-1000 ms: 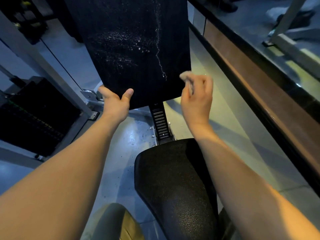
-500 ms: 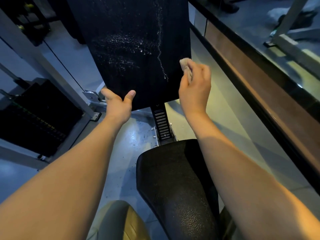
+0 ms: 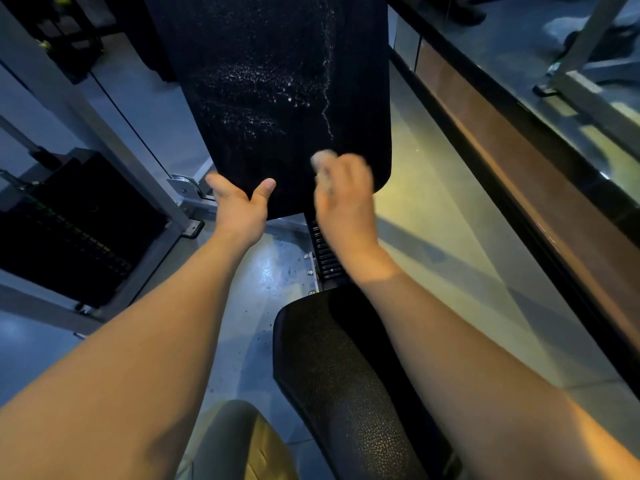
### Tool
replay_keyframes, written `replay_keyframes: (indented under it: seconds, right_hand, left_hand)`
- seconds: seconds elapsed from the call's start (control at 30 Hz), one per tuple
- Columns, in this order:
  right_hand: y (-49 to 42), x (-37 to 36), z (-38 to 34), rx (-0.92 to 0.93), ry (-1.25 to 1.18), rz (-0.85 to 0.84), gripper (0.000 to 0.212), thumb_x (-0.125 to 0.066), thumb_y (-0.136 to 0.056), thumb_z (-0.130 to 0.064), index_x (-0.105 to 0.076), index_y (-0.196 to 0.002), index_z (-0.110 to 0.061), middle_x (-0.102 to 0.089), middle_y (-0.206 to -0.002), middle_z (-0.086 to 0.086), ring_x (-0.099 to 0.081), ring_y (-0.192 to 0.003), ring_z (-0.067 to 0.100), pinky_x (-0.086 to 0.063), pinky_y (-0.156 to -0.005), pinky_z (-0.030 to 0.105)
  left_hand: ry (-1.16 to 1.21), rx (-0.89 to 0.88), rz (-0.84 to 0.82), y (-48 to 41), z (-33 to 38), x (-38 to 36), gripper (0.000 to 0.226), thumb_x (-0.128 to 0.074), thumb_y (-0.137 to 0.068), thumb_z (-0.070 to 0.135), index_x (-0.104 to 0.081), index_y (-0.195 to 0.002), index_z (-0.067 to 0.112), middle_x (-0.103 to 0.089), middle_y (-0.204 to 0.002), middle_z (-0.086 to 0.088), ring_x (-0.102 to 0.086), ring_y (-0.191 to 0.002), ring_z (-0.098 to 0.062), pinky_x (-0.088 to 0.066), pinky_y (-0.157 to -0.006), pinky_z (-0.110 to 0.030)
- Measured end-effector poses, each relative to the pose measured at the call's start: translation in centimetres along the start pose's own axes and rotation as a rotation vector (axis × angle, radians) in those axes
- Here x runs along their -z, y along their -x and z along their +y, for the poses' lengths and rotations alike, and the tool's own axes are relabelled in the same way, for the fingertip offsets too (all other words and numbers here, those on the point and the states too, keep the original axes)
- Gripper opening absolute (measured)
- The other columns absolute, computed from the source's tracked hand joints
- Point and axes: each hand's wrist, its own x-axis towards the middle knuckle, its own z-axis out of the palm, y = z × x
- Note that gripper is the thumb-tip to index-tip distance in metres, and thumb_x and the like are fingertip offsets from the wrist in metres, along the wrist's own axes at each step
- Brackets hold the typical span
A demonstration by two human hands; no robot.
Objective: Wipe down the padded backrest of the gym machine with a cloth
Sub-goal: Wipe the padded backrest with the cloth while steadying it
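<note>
A gym: weight stack [image 3: 69, 230], padded seat [image 3: 339, 375] and steel machine frame [image 3: 104, 140]

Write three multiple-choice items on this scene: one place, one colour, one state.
1. Where does the left hand grip the backrest? A) top edge B) lower edge C) nowhere
2. What colour is the backrest? A) red B) black C) white
3. The right hand: A) holds a cloth B) lies flat and empty C) hangs at the side

Answers: 1 B, it clasps the bottom edge near the corner; 2 B, the padding is black under pale droplets; 3 A, a pale cloth shows above its curled fingers.
</note>
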Motion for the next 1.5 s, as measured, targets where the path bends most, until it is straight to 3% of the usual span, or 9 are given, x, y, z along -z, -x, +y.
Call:
replay_keyframes:
  seconds: [0.1, 0.33, 0.5, 0.7, 0.9, 1.1, 1.17, 1.3, 1.5]
  right_hand:
    - [0.4, 0.6, 1.1, 0.181, 0.049, -0.162, 0.025, -0.061, -0.091, -0.002, -0.07, -0.114, -0.008, -0.059, -0.105, 0.012, -0.054, -0.093, 0.028, -0.049, -0.081, 0.033]
    - [-4.7, 2.3, 2.3, -0.113, 0.017, 0.274, 0.017, -0.059, -0.09, 0.001, -0.068, -0.104, -0.003, -0.06, -0.103, 0.014, -0.06, -0.092, 0.026, -0.047, -0.083, 0.027]
    - [-1.5, 1.7, 1.2, 0.166, 0.028, -0.088, 0.028, -0.061, -0.085, 0.004, -0.068, -0.11, -0.006, -0.059, -0.104, 0.013, -0.058, -0.094, 0.03, -0.05, -0.086, 0.032]
    - [-7.4, 4.6, 2.0, -0.068, 0.045, 0.211, 0.026, -0.057, -0.092, -0.001, -0.068, -0.113, -0.012, -0.056, -0.108, 0.008, -0.057, -0.099, 0.025, -0.05, -0.087, 0.033]
    - [-1.1, 3.1, 2.1, 0.171, 0.069, -0.222, 0.028, -0.062, -0.09, 0.002, -0.069, -0.113, -0.012, -0.057, -0.106, 0.008, -0.054, -0.097, 0.027, -0.052, -0.082, 0.039]
    - [-8.8, 4.8, 1.6, -0.023, 0.06, 0.224, 0.023, -0.057, -0.096, -0.006, -0.069, -0.115, -0.012, -0.057, -0.106, 0.009, -0.058, -0.098, 0.027, -0.052, -0.086, 0.039]
    - [-7.0, 3.4, 0.9, 0.001, 0.068, 0.157, 0.024, -0.057, -0.096, -0.005, -0.068, -0.116, -0.009, -0.056, -0.102, 0.012, -0.056, -0.093, 0.03, -0.051, -0.081, 0.041]
    - [-1.9, 3.0, 1.0, 0.237, 0.103, -0.254, 0.026, -0.061, -0.094, -0.004, -0.068, -0.118, -0.011, -0.056, -0.104, 0.01, -0.054, -0.096, 0.028, -0.053, -0.078, 0.043]
    - [-8.9, 4.8, 1.1, -0.022, 0.059, 0.193, 0.025, -0.057, -0.094, -0.002, -0.069, -0.114, -0.01, -0.053, -0.106, 0.01, -0.057, -0.096, 0.027, -0.052, -0.086, 0.039]
  left_hand:
    - [0.003, 0.006, -0.029, -0.2, -0.1, 0.2, 0.06, -0.064, -0.089, 0.053, -0.017, -0.118, 0.03, -0.036, -0.138, -0.003, -0.048, -0.125, -0.027, -0.054, -0.097, -0.053]
    - [-0.003, 0.013, -0.053, -0.4, -0.2, 0.3, 0.058, -0.063, -0.09, 0.054, -0.015, -0.116, 0.032, -0.033, -0.138, -0.001, -0.048, -0.124, -0.028, -0.055, -0.095, -0.054]
    - [-0.001, 0.03, -0.065, -0.4, 0.0, 0.4, 0.059, -0.064, -0.092, 0.05, -0.018, -0.12, 0.027, -0.032, -0.138, 0.0, -0.049, -0.122, -0.027, -0.056, -0.094, -0.053]
    - [-0.001, 0.037, -0.042, -0.1, 0.2, 0.2, 0.056, -0.064, -0.094, 0.047, -0.018, -0.116, 0.026, -0.035, -0.133, 0.0, -0.052, -0.119, -0.029, -0.056, -0.093, -0.052]
    - [0.028, 0.046, -0.056, -0.1, 0.2, 0.3, 0.056, -0.065, -0.093, 0.045, -0.018, -0.117, 0.025, -0.034, -0.134, 0.001, -0.049, -0.12, -0.028, -0.055, -0.095, -0.053]
    - [0.038, 0.049, -0.052, -0.2, 0.2, 0.2, 0.061, -0.066, -0.093, 0.045, -0.021, -0.126, 0.02, -0.033, -0.132, 0.003, -0.047, -0.12, -0.027, -0.055, -0.095, -0.054]
    - [0.037, 0.05, -0.051, -0.2, 0.3, 0.2, 0.062, -0.067, -0.093, 0.045, -0.022, -0.127, 0.019, -0.032, -0.132, 0.002, -0.047, -0.121, -0.028, -0.055, -0.095, -0.054]
    - [0.043, 0.062, -0.042, -0.1, 0.5, 0.2, 0.066, -0.067, -0.093, 0.043, -0.021, -0.132, 0.016, -0.033, -0.135, 0.0, -0.047, -0.121, -0.028, -0.055, -0.095, -0.055]
    - [0.031, 0.065, -0.052, -0.2, 0.3, 0.3, 0.067, -0.067, -0.092, 0.046, -0.02, -0.131, 0.017, -0.034, -0.135, -0.002, -0.048, -0.121, -0.031, -0.055, -0.094, -0.055]
